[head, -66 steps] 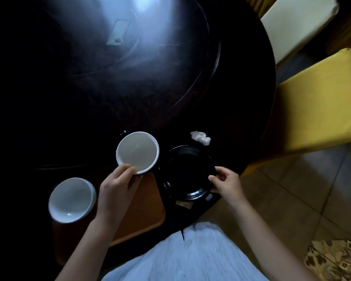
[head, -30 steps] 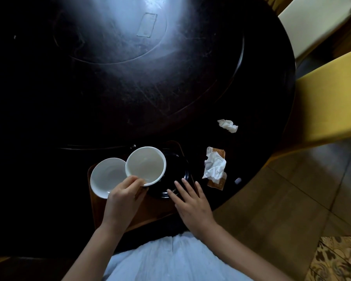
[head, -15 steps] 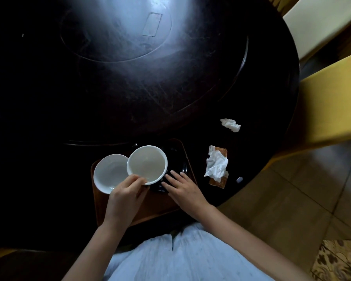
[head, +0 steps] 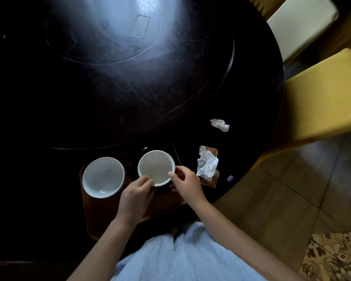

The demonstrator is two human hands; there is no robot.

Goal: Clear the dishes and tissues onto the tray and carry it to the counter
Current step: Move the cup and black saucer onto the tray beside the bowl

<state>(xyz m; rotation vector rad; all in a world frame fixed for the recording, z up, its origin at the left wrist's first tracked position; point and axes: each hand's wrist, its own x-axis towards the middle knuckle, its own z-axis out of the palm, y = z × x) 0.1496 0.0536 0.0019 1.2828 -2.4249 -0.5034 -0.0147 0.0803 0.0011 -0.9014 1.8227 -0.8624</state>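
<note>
A brown tray (head: 101,216) lies at the near edge of the dark round table (head: 130,78). On its left stands a white bowl (head: 103,177). A second white bowl (head: 156,167) sits over a black dish (head: 134,169) on the tray's right half, the dish mostly hidden beneath it. My left hand (head: 136,197) pinches this bowl's near rim. My right hand (head: 185,184) touches its right rim with thumb and fingers. A crumpled tissue (head: 207,166) lies on a brown wrapper (head: 210,179) right of the tray. Another crumpled tissue (head: 220,124) lies farther back.
A small pale scrap (head: 229,178) lies near the table edge. A raised turntable disc (head: 109,37) fills the table's middle. A yellow chair (head: 320,102) and a cream chair (head: 300,21) stand at the right over tiled floor. A patterned rug (head: 332,258) is at bottom right.
The white bowl in my left hand has shifted right, onto the black dish. My right hand lifted off the tray and came up to the bowl's right rim.
</note>
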